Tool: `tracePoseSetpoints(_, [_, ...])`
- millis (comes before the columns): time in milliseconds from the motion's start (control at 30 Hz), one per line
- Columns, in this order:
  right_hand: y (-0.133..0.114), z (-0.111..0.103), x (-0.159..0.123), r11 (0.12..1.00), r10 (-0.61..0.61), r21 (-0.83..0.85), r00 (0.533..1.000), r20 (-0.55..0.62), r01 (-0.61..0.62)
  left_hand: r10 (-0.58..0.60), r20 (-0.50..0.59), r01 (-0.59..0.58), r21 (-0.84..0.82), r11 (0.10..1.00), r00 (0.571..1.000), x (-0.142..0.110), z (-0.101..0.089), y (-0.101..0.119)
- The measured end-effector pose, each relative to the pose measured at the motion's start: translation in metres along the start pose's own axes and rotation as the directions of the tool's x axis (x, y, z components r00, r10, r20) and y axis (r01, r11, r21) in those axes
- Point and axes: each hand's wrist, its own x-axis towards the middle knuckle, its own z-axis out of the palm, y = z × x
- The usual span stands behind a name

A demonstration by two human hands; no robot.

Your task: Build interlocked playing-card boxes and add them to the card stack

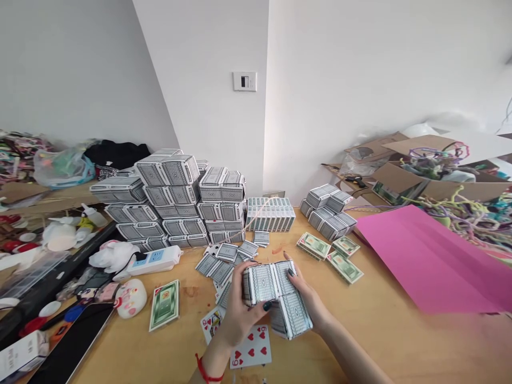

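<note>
Both my hands hold a block built of playing cards [262, 282] with grey patterned backs, a little above the table. Its top is made of several sections, one of them jutting toward me. My left hand [244, 314] grips the left side, thumb on the front edge. My right hand [306, 290] closes round the right side, its thumb on top. Under and behind the block lie scattered loose cards [227, 252], mostly back up. A six of hearts [252, 349] and a queen of hearts [210, 322] lie face up near my left wrist.
Stacked card blocks [172, 197] stand at the back left, smaller ones [328, 210] at the back right. A row of card boxes [271, 214] stands between. Green card boxes [314, 245], a pink sheet [432, 261], a power strip [156, 261] and a phone [72, 341] lie around.
</note>
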Motion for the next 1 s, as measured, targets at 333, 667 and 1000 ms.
tracePoseSetpoints(333, [-0.002, -0.004, -0.004, 0.962, 0.265, -0.088, 0.962, 0.061, -0.26, 0.056, -0.015, -0.043, 0.468, 0.883, 0.998, 0.001, -0.007, -0.006])
tracePoseSetpoints(667, [-0.012, -0.002, -0.003, 0.989, -0.026, -0.145, 1.0, 0.01, 0.027, -0.12, -0.009, 0.12, 0.178, 0.977, 0.993, 0.001, 0.006, 0.003])
tracePoseSetpoints(1000, [0.001, -0.006, -0.004, 0.947, -0.095, -0.302, 0.994, 0.061, 0.109, -0.204, -0.108, 0.221, 0.187, 0.957, 0.973, 0.003, 0.008, -0.009])
